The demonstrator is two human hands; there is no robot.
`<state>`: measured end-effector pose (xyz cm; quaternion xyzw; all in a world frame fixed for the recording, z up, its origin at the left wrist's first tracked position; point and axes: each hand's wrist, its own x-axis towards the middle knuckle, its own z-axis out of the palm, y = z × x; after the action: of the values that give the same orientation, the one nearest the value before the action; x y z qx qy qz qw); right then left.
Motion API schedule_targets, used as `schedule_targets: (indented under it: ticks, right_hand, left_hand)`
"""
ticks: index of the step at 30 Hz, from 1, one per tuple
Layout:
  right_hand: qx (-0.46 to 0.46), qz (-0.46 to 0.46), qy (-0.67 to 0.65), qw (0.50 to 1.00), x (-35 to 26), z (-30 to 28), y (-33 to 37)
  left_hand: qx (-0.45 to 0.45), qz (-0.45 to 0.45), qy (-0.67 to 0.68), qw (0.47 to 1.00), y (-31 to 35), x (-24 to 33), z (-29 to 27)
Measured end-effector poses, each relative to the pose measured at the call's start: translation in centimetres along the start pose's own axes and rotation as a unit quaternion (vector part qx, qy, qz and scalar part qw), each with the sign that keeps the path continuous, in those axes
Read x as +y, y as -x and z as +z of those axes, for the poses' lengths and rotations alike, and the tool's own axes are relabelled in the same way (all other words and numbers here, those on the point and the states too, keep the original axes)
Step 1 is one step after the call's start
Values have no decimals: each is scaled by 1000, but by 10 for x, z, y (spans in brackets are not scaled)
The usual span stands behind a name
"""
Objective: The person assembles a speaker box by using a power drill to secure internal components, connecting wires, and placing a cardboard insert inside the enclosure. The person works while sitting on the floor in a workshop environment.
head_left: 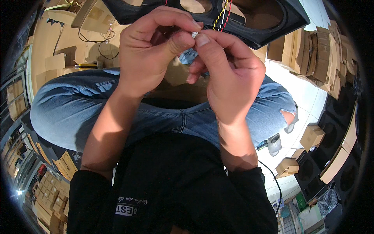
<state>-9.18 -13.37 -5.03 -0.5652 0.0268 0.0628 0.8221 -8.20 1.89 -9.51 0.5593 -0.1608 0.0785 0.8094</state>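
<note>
Both hands meet in front of me at the top middle. A small white piece with dark holes, like a wire connector (194,34), is pinched between their fingertips. My left hand (148,54) is closed on its left side, thumb and forefinger together. From the other side, the thumb and forefinger of my right hand (231,74) press on it, the other fingers curled. Just beyond hang twisted yellow, black, white and red wires (223,15), in front of a black speaker cabinet (298,19) with large round openings. Whether the wires join the white piece is hidden by my fingers.
Cardboard (93,50) with a thin black cable lies at the far left. Stacked flattened cartons (323,58) stand at the right, above black speaker cabinets (331,117). Small open boxes (311,137) and a grey object (274,145) rest on the white tiles by my right knee.
</note>
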Motion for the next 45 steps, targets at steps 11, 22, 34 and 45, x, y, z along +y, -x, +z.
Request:
schedule_targets:
  ticks: [11,22,34,45]
  right_hand:
    - [-28,31,162,986,-16,-13,-5]
    - [-72,20,170,983,1,-27,-16]
    - [31,-142,253,956,25,-18,-15]
    - [8,-292,363,885,22,-20,-18]
  left_hand:
    - [-41,36,-204,978,2,10,-9]
    - [-39,27,-254,966,7,5,0]
    - [19,-155,-39,987,5,4,7]
    - [-18,-190,-123,974,-5,27,5]
